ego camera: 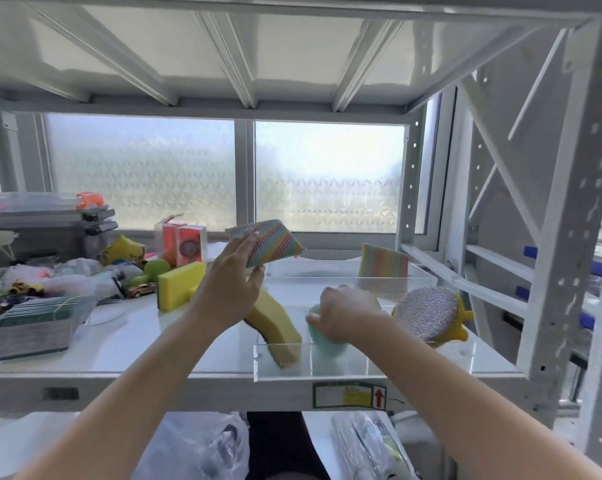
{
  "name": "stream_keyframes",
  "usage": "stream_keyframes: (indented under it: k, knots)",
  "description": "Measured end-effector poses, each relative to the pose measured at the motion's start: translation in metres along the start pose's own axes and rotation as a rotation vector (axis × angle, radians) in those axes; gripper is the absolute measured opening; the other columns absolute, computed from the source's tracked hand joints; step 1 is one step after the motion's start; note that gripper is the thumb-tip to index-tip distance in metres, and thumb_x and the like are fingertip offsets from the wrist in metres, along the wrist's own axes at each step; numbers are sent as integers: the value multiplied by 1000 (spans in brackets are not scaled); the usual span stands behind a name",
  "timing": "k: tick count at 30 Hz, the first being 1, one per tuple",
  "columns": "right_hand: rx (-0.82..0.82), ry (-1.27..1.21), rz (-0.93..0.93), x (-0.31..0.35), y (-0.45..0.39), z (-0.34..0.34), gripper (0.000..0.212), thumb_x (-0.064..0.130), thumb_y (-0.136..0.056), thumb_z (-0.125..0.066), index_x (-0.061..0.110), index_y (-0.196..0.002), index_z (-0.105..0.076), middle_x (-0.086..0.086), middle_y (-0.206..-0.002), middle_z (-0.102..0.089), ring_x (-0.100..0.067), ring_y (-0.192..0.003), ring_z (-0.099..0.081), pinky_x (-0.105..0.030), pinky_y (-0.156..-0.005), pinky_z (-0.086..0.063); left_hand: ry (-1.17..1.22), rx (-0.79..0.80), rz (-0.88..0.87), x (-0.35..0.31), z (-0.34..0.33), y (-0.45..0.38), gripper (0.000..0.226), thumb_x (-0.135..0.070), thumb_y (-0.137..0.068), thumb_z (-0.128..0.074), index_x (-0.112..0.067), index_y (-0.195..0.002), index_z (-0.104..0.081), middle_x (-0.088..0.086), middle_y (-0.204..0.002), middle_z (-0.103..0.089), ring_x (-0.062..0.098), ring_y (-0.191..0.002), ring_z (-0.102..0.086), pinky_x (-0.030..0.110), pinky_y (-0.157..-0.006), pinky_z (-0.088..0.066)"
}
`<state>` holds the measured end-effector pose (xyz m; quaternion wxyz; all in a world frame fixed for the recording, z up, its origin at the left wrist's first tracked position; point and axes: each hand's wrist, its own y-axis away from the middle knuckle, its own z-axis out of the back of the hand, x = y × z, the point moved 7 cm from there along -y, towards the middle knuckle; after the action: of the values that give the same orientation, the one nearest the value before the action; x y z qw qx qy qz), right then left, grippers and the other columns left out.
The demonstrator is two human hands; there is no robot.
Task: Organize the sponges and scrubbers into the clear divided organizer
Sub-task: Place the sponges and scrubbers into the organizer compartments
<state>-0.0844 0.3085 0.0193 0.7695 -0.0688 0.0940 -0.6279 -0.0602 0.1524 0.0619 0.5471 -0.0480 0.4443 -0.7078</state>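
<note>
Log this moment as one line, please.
left hand: holds rainbow scrubber above clear organizer | right hand: on mint sponge in front compartment | yellow sponge: outside on shelf

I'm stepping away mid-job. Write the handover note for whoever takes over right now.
Left hand: holds a rainbow scrubber in the air above the organizer's left end.
Right hand: down in the organizer's front middle section, closed on a green sponge.
Done: curved yellow sponge leans in the front left section; striped sponge stands at the back; round silver scrubber with yellow backing sits at the right end.
Left: set down both held pieces, then bring in the yellow block sponge and the banded stack of green pads, both on the shelf left of the organizer.
</note>
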Motion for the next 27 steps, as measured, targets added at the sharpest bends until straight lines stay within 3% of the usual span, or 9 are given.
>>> stream_keyframes:
  k: [4,6,11,21,24,27]
  knots:
    - [-16,-41,12,2,3,6,54,51,-97,-26,8,-107,-58,-13,-113,-60,-30,-107,-57,-33,-72,-37,-2,0,6,1,0,1,56,-16,-93,-48,-10,-145,-30,0,-153,-31,19,-140,-31,27,-112,-23]
    - [-74,-117,4,-7,5,18,49,47,-97,-26,10,-97,-58,-13,-107,-60,-31,-106,-57,-34,-73,-37,9,6,5,-2,0,1,57,-18,-93,-47,-11,-146,-28,-1,-154,-28,17,-141,-28,26,-113,-22]
    - [-137,-127,-51,-47,13,46,38,35,-91,-46,11,-119,-57,-11,-126,-58,-29,-116,-53,-37,-91,-45,47,28,-18,-17,-5,-4,60,-23,-94,-47,-14,-148,-23,-3,-156,-23,15,-142,-24,27,-114,-19]
    - [-35,-89,-159,-106,37,52,47,43,-82,-62,17,-120,-57,-4,-125,-60,-23,-111,-56,-37,-94,-47,61,169,-136,-62,-48,-13,62,-30,-95,-45,-15,-149,-19,-5,-158,-16,15,-142,-23,22,-111,-19]
    - [-33,-94,-178,-117,43,54,48,43,-81,-63,18,-122,-56,-4,-125,-59,-22,-109,-56,-38,-95,-48,132,288,-132,-77,-68,-22,59,-30,-94,-46,-13,-147,-26,-5,-158,-19,13,-142,-25,20,-109,-19]
    - [-36,-94,-194,-127,48,57,50,43,-82,-62,18,-125,-54,-4,-126,-58,-21,-110,-56,-38,-96,-48,405,390,-33,-95,-88,-36,41,-14,-97,-39,-4,-137,-44,-1,-148,-35,12,-130,-36,14,-98,-26]
